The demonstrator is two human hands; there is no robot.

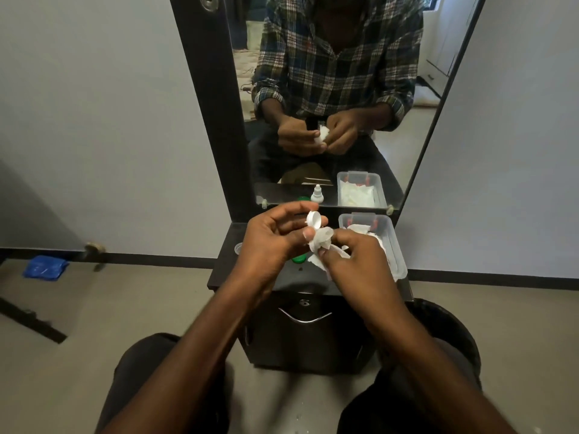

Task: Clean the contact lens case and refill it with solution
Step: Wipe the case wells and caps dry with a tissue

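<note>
The left hand [269,242] holds a white contact lens case [314,220] above the dark surface [225,261], its fingers curled round the case with the thumb against it. The right hand [357,258] pinches a crumpled white tissue [321,242] and presses it against the case. Just right of the hands, a clear plastic box [393,242] sits on the surface with white tissues [358,228] inside. A green cap [298,259] lies on the surface under the hands. A small white dropper bottle [317,195] shows in the mirror [407,136], which also reflects the box and both hands.
</note>
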